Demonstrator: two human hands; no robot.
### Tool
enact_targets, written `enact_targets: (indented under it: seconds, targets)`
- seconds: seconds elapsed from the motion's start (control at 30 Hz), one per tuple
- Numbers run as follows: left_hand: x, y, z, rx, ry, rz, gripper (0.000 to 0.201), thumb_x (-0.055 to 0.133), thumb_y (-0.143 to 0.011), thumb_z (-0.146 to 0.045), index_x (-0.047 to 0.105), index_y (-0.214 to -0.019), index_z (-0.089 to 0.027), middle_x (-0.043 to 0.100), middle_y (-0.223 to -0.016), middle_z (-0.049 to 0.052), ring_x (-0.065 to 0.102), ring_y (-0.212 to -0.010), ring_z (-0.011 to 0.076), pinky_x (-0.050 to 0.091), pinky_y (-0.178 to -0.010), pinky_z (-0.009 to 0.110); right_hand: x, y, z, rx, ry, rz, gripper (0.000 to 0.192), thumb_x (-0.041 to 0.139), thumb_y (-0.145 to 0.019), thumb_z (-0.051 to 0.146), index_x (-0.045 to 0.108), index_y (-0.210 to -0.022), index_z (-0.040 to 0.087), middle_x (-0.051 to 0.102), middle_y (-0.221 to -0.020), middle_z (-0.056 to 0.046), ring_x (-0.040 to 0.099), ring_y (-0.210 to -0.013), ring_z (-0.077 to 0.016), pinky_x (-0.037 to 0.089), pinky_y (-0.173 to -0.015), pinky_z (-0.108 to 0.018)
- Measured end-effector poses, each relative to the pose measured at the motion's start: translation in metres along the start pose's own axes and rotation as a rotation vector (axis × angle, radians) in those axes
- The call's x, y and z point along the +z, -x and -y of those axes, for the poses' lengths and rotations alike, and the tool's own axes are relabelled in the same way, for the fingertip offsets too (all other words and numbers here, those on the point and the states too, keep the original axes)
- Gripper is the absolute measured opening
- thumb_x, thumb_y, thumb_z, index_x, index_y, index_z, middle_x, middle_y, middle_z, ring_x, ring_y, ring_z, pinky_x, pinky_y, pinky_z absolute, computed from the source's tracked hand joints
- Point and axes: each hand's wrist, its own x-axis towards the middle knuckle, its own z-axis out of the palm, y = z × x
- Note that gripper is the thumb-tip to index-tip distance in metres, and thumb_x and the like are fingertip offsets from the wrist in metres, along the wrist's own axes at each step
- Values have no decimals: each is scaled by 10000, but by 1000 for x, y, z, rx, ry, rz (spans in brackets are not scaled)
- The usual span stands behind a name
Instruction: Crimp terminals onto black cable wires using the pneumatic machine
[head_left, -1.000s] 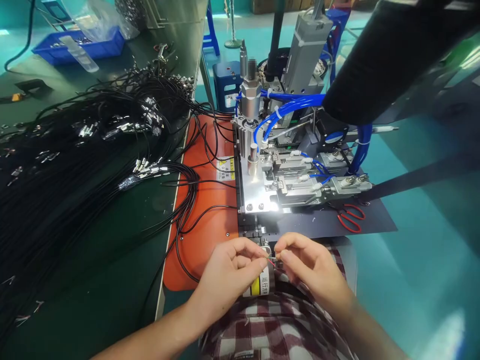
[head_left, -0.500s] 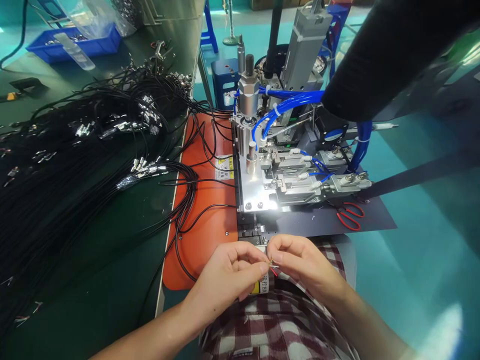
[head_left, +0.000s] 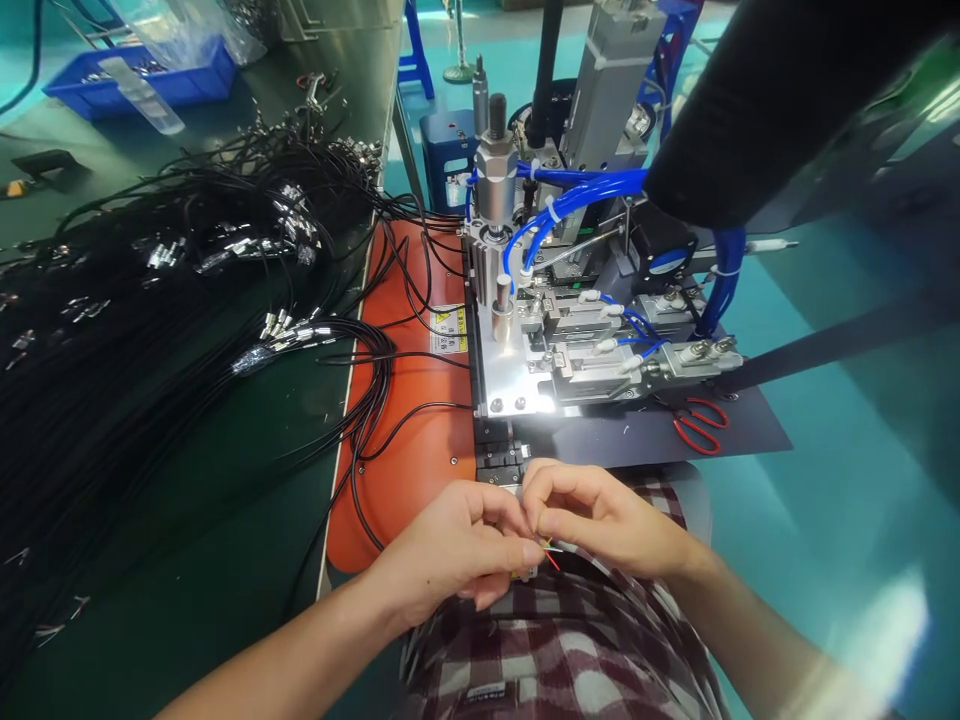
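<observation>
Head view: wires [head_left: 553, 562] in left hand [head_left: 465, 545], by right hand [head_left: 607, 515]

To the right of the right hand [head_left: 607, 520], a smooth teal floor [head_left: 810, 510] gleams, a pale patch of light [head_left: 892, 615] spread across it. Left of the left hand [head_left: 457, 550] runs a long dark-green surface [head_left: 225, 560]. Beyond both, I see a squarish blue plastic stool [head_left: 448, 150] and a slim upright pole on a round base [head_left: 458, 73].

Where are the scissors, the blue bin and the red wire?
Scissors [head_left: 703, 431]: head view, on a red handle.
Blue bin [head_left: 204, 84]: head view, on its side wall.
Red wire [head_left: 553, 562]: head view, on its exposed length.
</observation>
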Motion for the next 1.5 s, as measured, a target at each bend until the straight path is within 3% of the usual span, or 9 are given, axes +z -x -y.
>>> enact_targets:
  seconds: [0.13, 0.3, 0.43, 0.6, 0.87, 1.0, 1.2, 1.5]
  targets:
    - [7, 2, -2, 93, -2, -96, 174, 680, -685, -211, 522, -648, -148, 483, -434, -78, 347, -327, 16, 219, -349, 142, 4, 2, 1, 16, 21, -107, 219, 579, -868, 356, 593, -749, 173, 523, -785, -11, 490, -721, -145, 395, -674, -275]
    - [8, 2, -1, 155, 10, -224, 180, 680, -710, -269, 548, -711, -146, 430, -407, -94, 324, -330, 20, 199, -350, 138, 13, 9, -6, 136, -41, -314, 203, 565, -863, 384, 584, -827, 184, 480, -675, 26, 363, -528, -99, 301, -486, -235]
    - [6, 1, 1, 187, 6, -234, 200, 677, -742, -305, 557, -718, -147, 413, -392, -90, 339, -343, 29, 225, -367, 140, 27, 13, -6, 94, 77, -476, 174, 614, -807, 338, 583, -753, 175, 480, -633, 26, 383, -523, -103, 301, -476, -238]
    - [6, 1, 4, 219, 25, -243, 206, 681, -754, -316, 570, -746, -143, 437, -439, -80, 352, -373, 32, 268, -382, 143, 43, 15, -8, 42, 173, -568, 168, 561, -851, 279, 553, -710, 188, 467, -639, 30, 401, -536, -106, 329, -484, -239]
    - [7, -1, 4, 218, 24, -236, 211, 670, -772, -309, 548, -739, -141, 416, -432, -90, 327, -358, 20, 226, -374, 140, 38, 21, -24, 83, 146, -541, 99, 566, -881, 292, 576, -852, 198, 495, -707, 22, 445, -563, -109, 380, -512, -241]
    - [7, -1, 3, 205, -15, -237, 203, 667, -769, -305, 547, -745, -142, 415, -415, -89, 339, -354, 28, 219, -372, 142, 31, 22, -13, -62, 299, -602, 44, 567, -875, 243, 581, -859, 204, 540, -799, -9, 481, -606, -122, 407, -542, -256]
    - [7, 0, 4, 209, -58, -231, 191, 647, -777, -308, 551, -746, -145, 435, -426, -82, 348, -362, 31, 224, -378, 145, 32, 19, -10, -259, 546, -585, 98, 571, -846, 114, 557, -824, 208, 545, -739, -5, 480, -604, -133, 384, -533, -271]
    - [8, 0, 4, 203, -114, -235, 174, 630, -778, -295, 539, -750, -149, 403, -409, -94, 345, -362, 38, 209, -375, 152, 27, 23, -9, -315, 768, -509, 142, 583, -820, 89, 540, -875, 213, 556, -752, -13, 470, -586, -136, 386, -552, -290]
